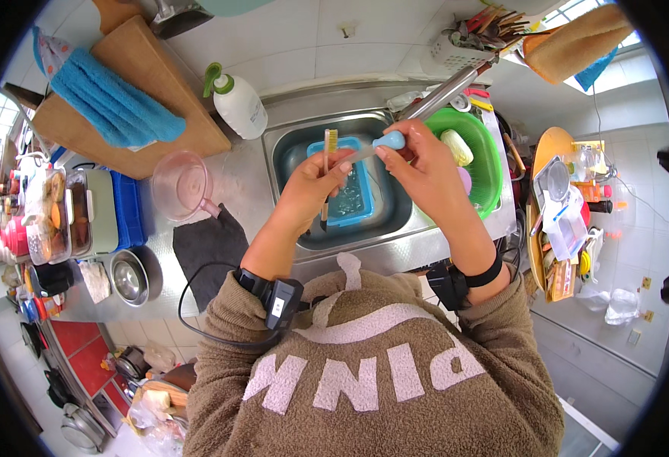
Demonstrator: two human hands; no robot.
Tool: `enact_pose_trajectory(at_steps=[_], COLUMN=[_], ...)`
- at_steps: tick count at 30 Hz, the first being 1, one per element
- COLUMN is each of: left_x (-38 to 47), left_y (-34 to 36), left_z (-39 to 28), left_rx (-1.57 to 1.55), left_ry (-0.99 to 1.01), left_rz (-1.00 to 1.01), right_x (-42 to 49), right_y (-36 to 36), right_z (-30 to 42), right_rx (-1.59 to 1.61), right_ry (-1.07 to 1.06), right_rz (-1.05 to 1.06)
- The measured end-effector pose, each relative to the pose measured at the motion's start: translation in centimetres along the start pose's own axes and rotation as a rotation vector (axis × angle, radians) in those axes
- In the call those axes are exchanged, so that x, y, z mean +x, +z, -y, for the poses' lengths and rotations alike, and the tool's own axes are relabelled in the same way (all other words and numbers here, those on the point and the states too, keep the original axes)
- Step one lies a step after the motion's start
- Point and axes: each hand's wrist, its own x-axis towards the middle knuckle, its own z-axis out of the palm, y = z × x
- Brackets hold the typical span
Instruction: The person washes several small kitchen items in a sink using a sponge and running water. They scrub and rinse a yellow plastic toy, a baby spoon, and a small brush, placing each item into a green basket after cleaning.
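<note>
Over the sink, my left hand [318, 178] grips a slim brush [331, 140] with yellowish bristles, held upright with its bristle end towards the wall. The same hand's thumb and fingers also meet the far end of a translucent tube [362, 154]. A light-blue rubber bulb [390, 140] caps that tube, and my right hand [423, 165] pinches it between thumb and fingers. Below both hands, a blue rectangular plastic basin [363, 216] with clear water stands in the stainless-steel sink [389, 220]. My left fingers partly hide the brush handle and the tube's end.
A green plastic colander [490, 171] with a pale cabbage [458, 148] stands at the right. The metal faucet [446, 91] reaches over the sink's far right corner. Left are a pump bottle [240, 108], a clear pink-tinted dipper [181, 185] and a dark cloth [209, 251].
</note>
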Motion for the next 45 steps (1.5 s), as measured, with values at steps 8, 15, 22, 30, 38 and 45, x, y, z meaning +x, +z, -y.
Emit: enact_pose_trajectory(at_steps=[8, 15, 22, 30, 38, 45], left_x=[0.6, -1.8, -5.3, -8.1, -9.1, -9.1], left_y=[-2.3, -0.9, 5.8, 15.1, 17.8, 18.9], left_z=[1.0, -2.2, -8.7, -16.1, -17.2, -18.1], left_rx=[-0.011, 0.242, 0.637, 1.001, 1.104, 1.114], left_ry=[-0.020, 0.132, 0.204, 0.186, 0.178, 0.157], left_rz=[-0.040, -0.093, -0.164, -0.317, -0.409, -0.452], right_x=[0.7, -3.3, -4.3, -4.7, -5.3, -5.1], right_y=[-1.6, -6.1, -5.0, -5.4, -6.0, -6.3], right_z=[5.5, 16.1, 17.4, 16.9, 16.3, 16.7], right_rx=[-1.020, -0.858, -0.677, -0.627, -0.593, -0.602], right_ry=[-0.291, -0.253, -0.320, -0.324, -0.310, -0.315], right_rz=[0.188, 0.534, 0.485, 0.403, 0.347, 0.333])
